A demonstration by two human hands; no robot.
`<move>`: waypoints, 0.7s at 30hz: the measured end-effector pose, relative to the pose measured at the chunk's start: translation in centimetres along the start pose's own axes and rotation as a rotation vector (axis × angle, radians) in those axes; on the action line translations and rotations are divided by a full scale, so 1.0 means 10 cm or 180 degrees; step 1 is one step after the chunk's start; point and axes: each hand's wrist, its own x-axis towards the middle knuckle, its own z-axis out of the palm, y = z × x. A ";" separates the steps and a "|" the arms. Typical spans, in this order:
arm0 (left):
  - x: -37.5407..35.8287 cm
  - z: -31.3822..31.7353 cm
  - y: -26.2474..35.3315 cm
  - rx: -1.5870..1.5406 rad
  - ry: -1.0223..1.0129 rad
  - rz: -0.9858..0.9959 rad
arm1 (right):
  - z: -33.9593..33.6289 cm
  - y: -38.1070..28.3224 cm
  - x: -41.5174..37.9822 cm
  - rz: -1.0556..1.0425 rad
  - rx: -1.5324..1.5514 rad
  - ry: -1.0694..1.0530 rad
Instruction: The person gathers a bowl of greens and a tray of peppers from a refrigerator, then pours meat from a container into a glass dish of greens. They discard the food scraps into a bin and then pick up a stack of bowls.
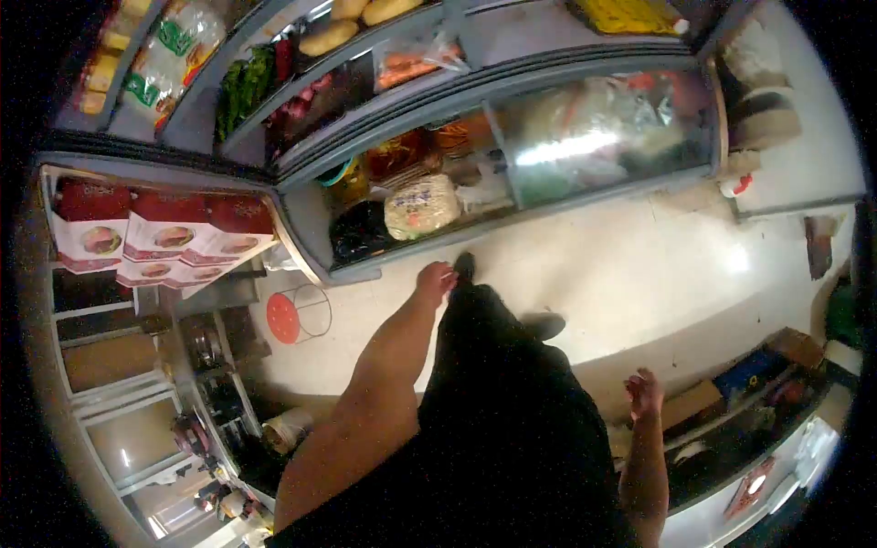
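Note:
My left hand [437, 279] hangs in front of my dark clothing, near my forward shoe [465, 267]. Its fingers are loosely bent and a little apart, and nothing shows in them. Off to my other side, my right hand [644, 395] is held away from my body with half-curled fingers and nothing visible in it. The low display case [375, 267] ahead of me holds a pale wrapped bag with print on it [422, 207] and a black plastic bag [359, 230]. Neither hand touches them.
A red-topped round stool [283, 318] stands to the left on the pale floor [630, 274]. Red and white boxes [169, 233] are stacked beyond it. Green vegetables [242, 96] and bagged carrots [416, 64] fill upper shelves. At right, a cardboard box [692, 405] lines a low shelf.

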 end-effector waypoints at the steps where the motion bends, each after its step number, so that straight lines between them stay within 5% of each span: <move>1: -0.13 0.27 -0.08 0.0267 -0.0057 -0.0219 | -0.09 -0.31 -0.27 0.0201 0.0284 0.0354; 3: -0.40 0.79 -0.26 0.0786 -0.0717 0.0024 | -0.34 -0.60 -0.42 0.0350 0.0670 0.0689; 7: -0.26 1.81 -0.77 0.1903 -0.1502 -0.0558 | -1.19 -0.65 -0.16 0.0161 0.1563 0.0455; 8: -0.16 1.99 -0.99 0.2130 -0.1713 -0.0342 | -1.42 -0.59 -0.04 0.0113 0.1635 0.0210; 9: -0.07 2.26 -1.15 0.2481 -0.1948 -0.0201 | -1.89 -0.32 0.34 -0.0600 0.0066 -0.0313; 10: 0.05 2.46 -1.32 0.2986 -0.2245 0.0098 | -1.79 -0.61 0.27 -0.0111 0.0778 0.0339; 12: 0.35 2.86 -1.62 0.3966 -0.2780 0.0600 | -1.74 -1.20 0.08 -0.0205 0.1470 0.0339; 13: 0.47 3.08 -1.82 0.4101 -0.2706 0.0335 | -1.68 -1.63 -0.11 -0.0257 0.1700 0.0664; 15: -0.23 4.18 -1.94 0.3677 -0.1446 -0.1210 | -2.26 -1.76 0.20 -0.0534 0.2318 0.0541; 18: -0.37 5.44 -2.28 0.4876 -0.1496 -0.0786 | -2.87 -2.23 0.18 -0.0585 0.2711 0.1029; 20: -0.31 6.36 -2.60 0.7320 -0.2965 0.0386 | -3.27 -2.41 -0.01 -0.0193 0.2718 0.1713; 21: -0.40 6.81 -2.76 0.7998 -0.3392 0.1177 | -3.56 -2.14 0.12 -0.0645 0.1670 0.2043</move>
